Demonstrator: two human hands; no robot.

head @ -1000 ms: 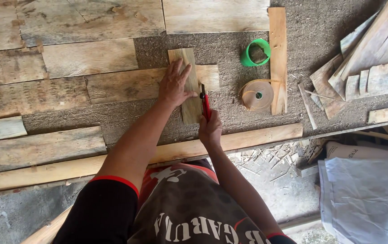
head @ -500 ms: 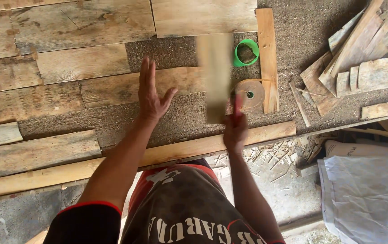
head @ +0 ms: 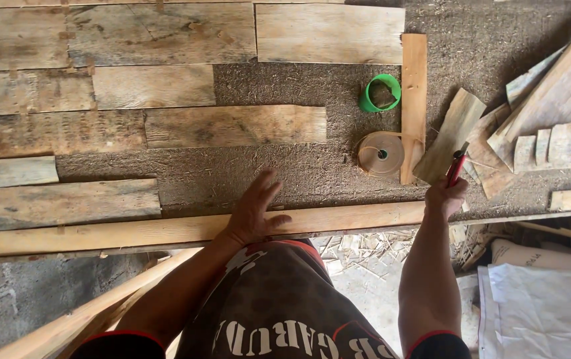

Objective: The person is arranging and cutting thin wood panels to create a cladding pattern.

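Note:
My right hand [head: 446,195] is at the right of the work surface, gripping a red-handled cutter [head: 457,166] together with a short weathered wooden piece [head: 450,133] that tilts up to the right over the pile of offcuts. My left hand [head: 253,211] is open, fingers spread, resting at the long wooden batten [head: 132,233] along the near edge. Weathered planks [head: 235,125] lie flat in rows on the fibrous brown board [head: 285,173] in front of me.
A roll of tan tape [head: 380,153] and a green roll [head: 380,93] sit beside an upright narrow batten [head: 413,100]. A heap of wood offcuts [head: 551,113] lies at the right. White sheets [head: 544,299] lie on the floor at lower right.
My right hand carried the short wooden piece and cutter from the centre to the right, by the offcuts. My left hand left the piece and came back to the near batten.

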